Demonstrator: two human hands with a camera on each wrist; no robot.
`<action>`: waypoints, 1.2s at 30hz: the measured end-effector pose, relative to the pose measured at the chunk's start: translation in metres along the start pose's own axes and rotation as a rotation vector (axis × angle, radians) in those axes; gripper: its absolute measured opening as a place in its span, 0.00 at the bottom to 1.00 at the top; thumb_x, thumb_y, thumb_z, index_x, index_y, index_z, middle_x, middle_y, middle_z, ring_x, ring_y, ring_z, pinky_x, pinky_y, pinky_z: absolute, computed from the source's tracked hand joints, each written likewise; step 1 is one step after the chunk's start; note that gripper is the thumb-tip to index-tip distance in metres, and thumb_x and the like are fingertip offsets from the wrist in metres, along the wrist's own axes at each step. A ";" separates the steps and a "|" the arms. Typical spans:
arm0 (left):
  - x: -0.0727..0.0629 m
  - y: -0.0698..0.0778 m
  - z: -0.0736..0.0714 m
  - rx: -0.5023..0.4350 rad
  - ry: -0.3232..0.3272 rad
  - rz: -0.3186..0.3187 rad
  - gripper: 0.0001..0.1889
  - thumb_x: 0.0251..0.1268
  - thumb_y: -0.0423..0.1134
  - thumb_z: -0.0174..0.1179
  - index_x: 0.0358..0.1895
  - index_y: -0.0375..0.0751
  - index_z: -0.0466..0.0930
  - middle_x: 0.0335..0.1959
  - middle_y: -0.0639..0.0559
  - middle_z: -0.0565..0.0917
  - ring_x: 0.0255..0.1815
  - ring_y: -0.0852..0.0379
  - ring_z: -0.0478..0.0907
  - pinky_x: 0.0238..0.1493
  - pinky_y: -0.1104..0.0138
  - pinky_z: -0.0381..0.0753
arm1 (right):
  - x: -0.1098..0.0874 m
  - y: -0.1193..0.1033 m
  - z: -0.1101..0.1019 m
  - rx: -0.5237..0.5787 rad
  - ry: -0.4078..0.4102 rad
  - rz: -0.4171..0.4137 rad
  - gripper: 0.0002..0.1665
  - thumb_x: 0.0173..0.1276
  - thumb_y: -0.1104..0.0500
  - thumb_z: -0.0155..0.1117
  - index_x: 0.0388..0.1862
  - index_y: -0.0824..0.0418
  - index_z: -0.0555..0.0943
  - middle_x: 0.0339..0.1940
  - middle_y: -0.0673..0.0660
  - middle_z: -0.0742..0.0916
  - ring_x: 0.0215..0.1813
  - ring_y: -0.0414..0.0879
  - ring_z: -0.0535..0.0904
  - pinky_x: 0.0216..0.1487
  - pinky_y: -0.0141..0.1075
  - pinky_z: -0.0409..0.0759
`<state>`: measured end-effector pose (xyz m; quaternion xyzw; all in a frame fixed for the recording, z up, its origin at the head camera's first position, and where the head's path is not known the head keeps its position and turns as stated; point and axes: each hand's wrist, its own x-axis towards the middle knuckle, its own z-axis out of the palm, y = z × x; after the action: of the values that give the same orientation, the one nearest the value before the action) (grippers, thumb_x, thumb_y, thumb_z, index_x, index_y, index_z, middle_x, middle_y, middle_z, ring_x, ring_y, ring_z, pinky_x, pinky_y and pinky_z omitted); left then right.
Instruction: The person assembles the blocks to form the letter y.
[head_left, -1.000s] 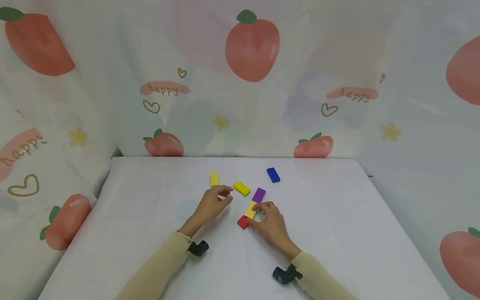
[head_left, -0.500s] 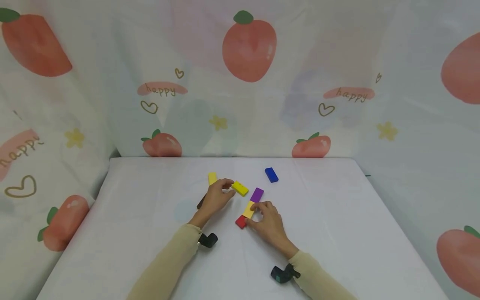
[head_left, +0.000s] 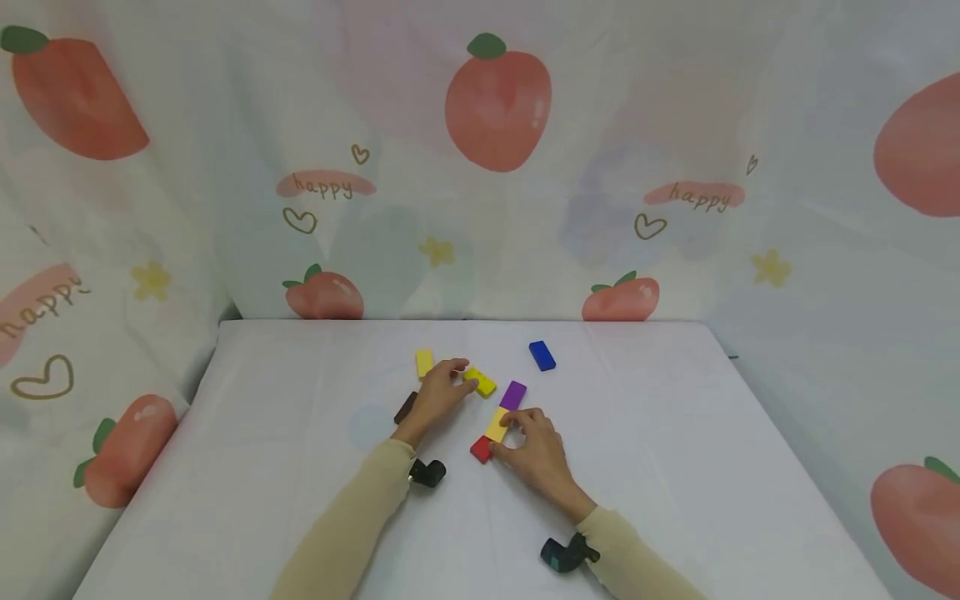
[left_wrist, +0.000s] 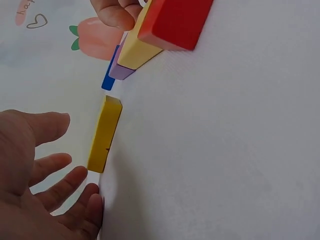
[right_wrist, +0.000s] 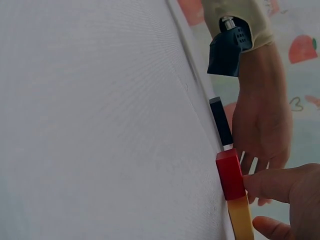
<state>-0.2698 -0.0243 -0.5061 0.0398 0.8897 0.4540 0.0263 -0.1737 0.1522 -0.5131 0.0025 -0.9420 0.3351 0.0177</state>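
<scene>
My left hand is around the near side of a bright yellow block. In the left wrist view, its thumb stands apart from that block and its fingers are spread, not gripping. A slanting end-to-end row has a red block, a pale yellow block and a purple block. My right hand rests at this row, thumb by the red block and index finger at the pale yellow one. No clear pinch shows; its other fingers are partly hidden.
Another pale yellow block lies behind the left hand, and a dark brown block beside its wrist. A blue block lies farther back on the white table. Printed cloth hangs behind.
My left hand has moved right and slightly forward to the bright yellow block, uncovering the dark brown block. The right hand stays at the row.
</scene>
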 end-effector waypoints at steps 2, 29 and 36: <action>0.001 0.001 0.003 0.012 -0.011 -0.013 0.26 0.65 0.46 0.64 0.64 0.42 0.75 0.60 0.45 0.79 0.62 0.47 0.74 0.65 0.55 0.74 | 0.000 0.001 0.001 -0.004 0.000 0.000 0.21 0.55 0.48 0.75 0.47 0.50 0.81 0.50 0.54 0.78 0.50 0.48 0.73 0.49 0.46 0.71; -0.003 0.015 0.011 0.172 0.034 -0.054 0.27 0.58 0.46 0.70 0.60 0.40 0.77 0.58 0.43 0.78 0.57 0.46 0.73 0.63 0.55 0.75 | -0.001 0.003 0.002 0.009 0.014 -0.027 0.21 0.55 0.49 0.75 0.46 0.50 0.81 0.49 0.53 0.79 0.52 0.48 0.73 0.51 0.48 0.71; 0.001 0.012 0.013 0.095 0.036 -0.061 0.27 0.56 0.43 0.72 0.58 0.40 0.77 0.54 0.45 0.82 0.53 0.48 0.75 0.59 0.55 0.76 | -0.001 0.003 0.001 0.005 0.012 -0.032 0.21 0.56 0.49 0.75 0.47 0.50 0.81 0.49 0.53 0.79 0.52 0.49 0.73 0.52 0.50 0.70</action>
<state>-0.2690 -0.0063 -0.5038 0.0057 0.9114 0.4109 0.0223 -0.1725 0.1535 -0.5159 0.0153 -0.9408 0.3373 0.0288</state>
